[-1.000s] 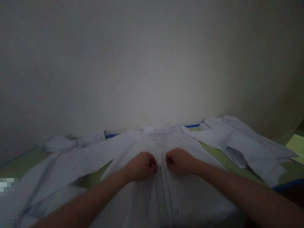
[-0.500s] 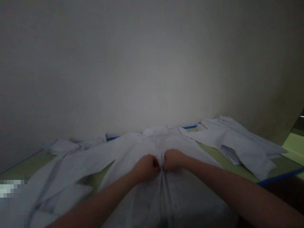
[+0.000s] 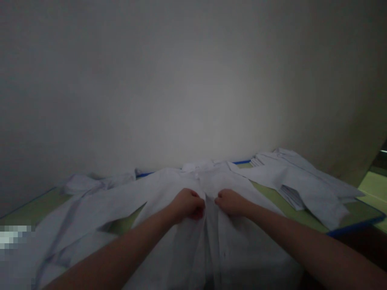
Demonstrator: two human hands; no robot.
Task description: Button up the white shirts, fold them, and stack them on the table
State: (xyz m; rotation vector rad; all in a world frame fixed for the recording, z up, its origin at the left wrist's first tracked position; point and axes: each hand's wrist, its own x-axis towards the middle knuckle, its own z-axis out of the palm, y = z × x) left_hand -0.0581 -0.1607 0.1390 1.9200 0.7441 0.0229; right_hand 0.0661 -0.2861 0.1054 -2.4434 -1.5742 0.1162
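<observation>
A white long-sleeved garment that looks like a shirt or coat (image 3: 178, 179) lies spread out, collar toward the wall, front edges facing up. My left hand (image 3: 190, 204) pinches its left front edge near the chest. Across a narrow gap, my right hand (image 3: 228, 201) grips the right front edge with curled fingers. Below the hands the two edges hang apart as a dark slit. One sleeve stretches out to the left, the other to the right. Fingertips of both hands are partly hidden.
A green table (image 3: 273, 197) with a blue edge (image 3: 356, 225) bears the garment. Folded white garments (image 3: 305, 169) are stacked at the right; more white cloth (image 3: 87, 183) lies at the left. A plain grey wall (image 3: 193, 80) rises right behind the table.
My hands were nearly together at the garment's front and are now slightly apart. The right hand has shifted right, the left a little up, and the front edges have parted.
</observation>
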